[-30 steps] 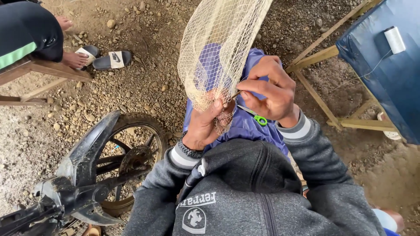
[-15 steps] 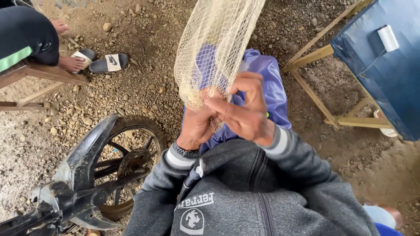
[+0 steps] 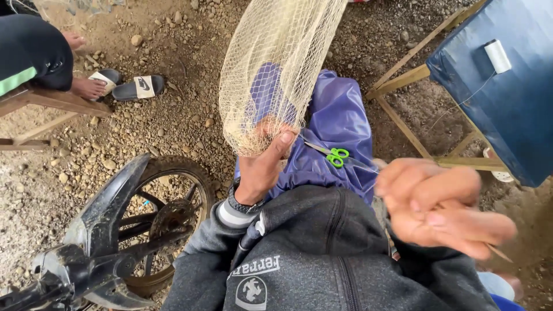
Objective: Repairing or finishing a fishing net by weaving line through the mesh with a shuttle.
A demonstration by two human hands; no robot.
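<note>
Left hand point(image 3: 262, 167): clamped on the lower edge of the pale yellow mesh fishing net point(image 3: 276, 75), thumb pressed over the gathered meshes.
Right hand point(image 3: 443, 207): blurred, held well apart from the net; fingers are curled together on a thin stick-like tool, its kind not discernible.
Net: hung from above, over the purple-clad lap point(image 3: 337, 132).
Green-handled scissors point(image 3: 331, 154): laid on the lap.
White thread spool point(image 3: 497, 56): rested on the dark blue surface point(image 3: 507, 115).
Motorcycle wheel point(image 3: 161, 219): at lower left.
</note>
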